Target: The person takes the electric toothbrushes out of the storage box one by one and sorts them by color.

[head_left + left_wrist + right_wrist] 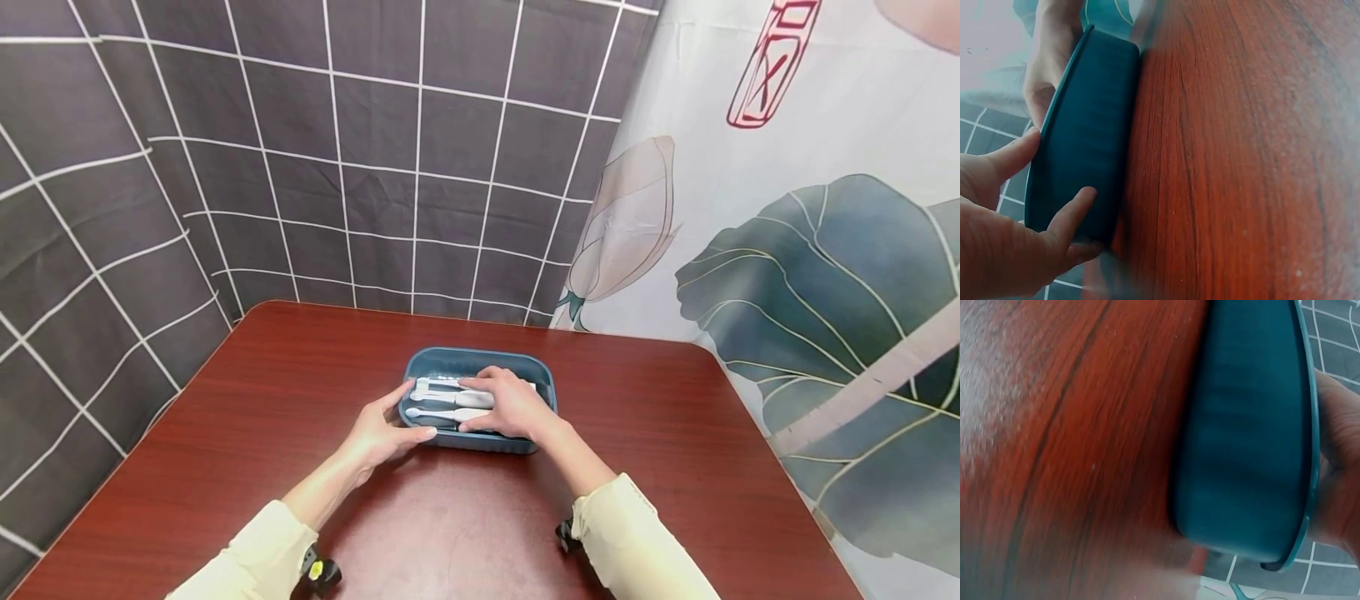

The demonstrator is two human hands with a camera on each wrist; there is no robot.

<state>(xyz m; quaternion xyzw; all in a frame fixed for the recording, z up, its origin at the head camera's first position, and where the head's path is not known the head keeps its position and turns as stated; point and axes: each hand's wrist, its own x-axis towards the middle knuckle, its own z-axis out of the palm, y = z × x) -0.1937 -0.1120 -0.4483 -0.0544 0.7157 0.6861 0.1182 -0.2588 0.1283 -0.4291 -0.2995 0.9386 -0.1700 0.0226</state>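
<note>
A blue plastic storage bin [480, 357] stands on the table, with several white electric toothbrushes [437, 414] lying lengthwise in it, brush heads to the left. My left hand [381, 433] grips the bin's left end, thumb over the front rim; in the left wrist view its fingers [1079, 209] lie along the outer wall. Reaching over the right half of the bin, my right hand [513, 406] holds the toothbrush handles between thumb and fingers, covering their right ends. The right wrist view shows this hand [1338, 462] behind the bin's rim, its fingertips hidden inside.
The reddish-brown wooden table [315, 358] extends around the bin on every side. Behind it hangs a dark grey cloth [375, 167] with a white grid, and to the right a white curtain [697, 100] with leaf and flower prints.
</note>
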